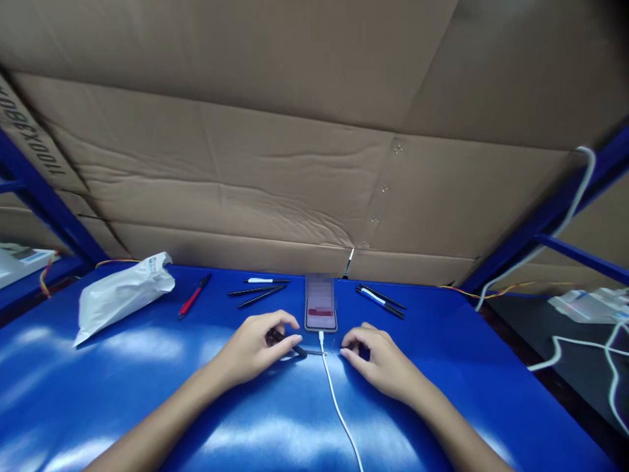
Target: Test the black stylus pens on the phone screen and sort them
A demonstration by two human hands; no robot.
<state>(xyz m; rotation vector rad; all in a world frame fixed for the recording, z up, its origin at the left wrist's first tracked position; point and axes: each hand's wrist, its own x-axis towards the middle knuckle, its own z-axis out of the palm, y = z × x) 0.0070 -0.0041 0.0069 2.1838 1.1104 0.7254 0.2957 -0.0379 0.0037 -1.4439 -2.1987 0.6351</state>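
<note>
My left hand (259, 346) is curled around a black pen part (276, 335), with its thumb and forefinger tips apart. Below the thumb, a black pen piece (299, 351) shows, and a thin refill-like rod (315, 353) points from it toward the right, across the white cable (330, 383). My right hand (376, 354) has its fingers bent in, thumb and fingertips close together. Something small and dark may be at those tips, too small to name. Just beyond both hands lies a phone (321, 314) with the cable plugged into its near end.
Several black pens (263, 296) and a white-and-black pen (265, 280) lie back left of the phone; more pens (381, 301) lie right. A red pen (194, 297) and white plastic bag (125, 295) sit farther left on the blue table (147, 393). Cardboard (275, 177) walls the back.
</note>
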